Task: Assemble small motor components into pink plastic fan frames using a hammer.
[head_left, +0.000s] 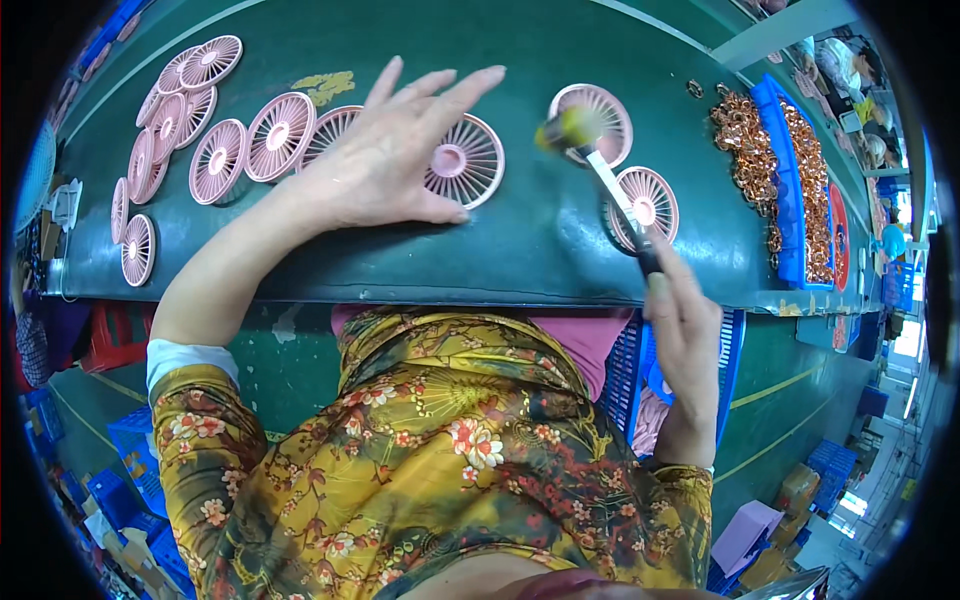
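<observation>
My left hand [392, 150], fingers spread, is over the green table, just beside a round pink spoked fan cover [470, 160] that it partly hides. Whether the palm touches that cover I cannot tell. In my right hand [684, 318] is the dark grip of a small hammer [612, 185] with a white shaft and a yellow and black head blurred by motion. The hammer head is above a pink cover [612, 120], and the shaft crosses in front of a nearer one [648, 205]. More pink covers [280, 138] lie left of my left hand.
Several pink covers [168, 125] overlap at the far left. On the right, a blue tray [790, 190] holds copper-coloured rings, with a loose pile of rings [742, 140] beside it. Below the table's front edge stands a blue basket [625, 365] with pink parts. Other people are in the background.
</observation>
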Tool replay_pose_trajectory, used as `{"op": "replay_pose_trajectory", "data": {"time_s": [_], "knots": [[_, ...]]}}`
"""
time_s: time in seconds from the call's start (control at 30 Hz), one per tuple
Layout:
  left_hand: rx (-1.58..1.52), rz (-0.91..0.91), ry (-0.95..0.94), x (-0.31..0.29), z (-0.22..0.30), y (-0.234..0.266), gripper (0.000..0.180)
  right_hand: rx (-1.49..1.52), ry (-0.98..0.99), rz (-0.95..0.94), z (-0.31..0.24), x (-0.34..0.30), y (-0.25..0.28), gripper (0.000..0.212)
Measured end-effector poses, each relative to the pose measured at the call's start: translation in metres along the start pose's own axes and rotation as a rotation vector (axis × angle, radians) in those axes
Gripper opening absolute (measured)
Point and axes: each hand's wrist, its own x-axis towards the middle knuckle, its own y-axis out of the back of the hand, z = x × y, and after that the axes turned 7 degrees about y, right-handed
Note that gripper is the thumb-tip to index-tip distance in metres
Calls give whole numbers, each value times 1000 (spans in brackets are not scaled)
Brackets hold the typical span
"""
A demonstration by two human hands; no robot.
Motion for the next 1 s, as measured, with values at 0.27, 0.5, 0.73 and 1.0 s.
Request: {"op": "replay_pose_trajectory", "data": {"time_s": [0.27,0.5,0.73,1.0], "knots": [[-149,-45,63,1,-2,-8,124,-214,202,-191,-7,19,-32,40],[173,-29,31,-41,-43,43,123,-19,344,-129,-9,8,-27,45],[-29,39,91,-44,-27,18,116,-129,225,-28,-7,32,-27,37],[-141,50,131,-40,-25,2,125,-257,89,-415,-33,42,-48,35]]}}
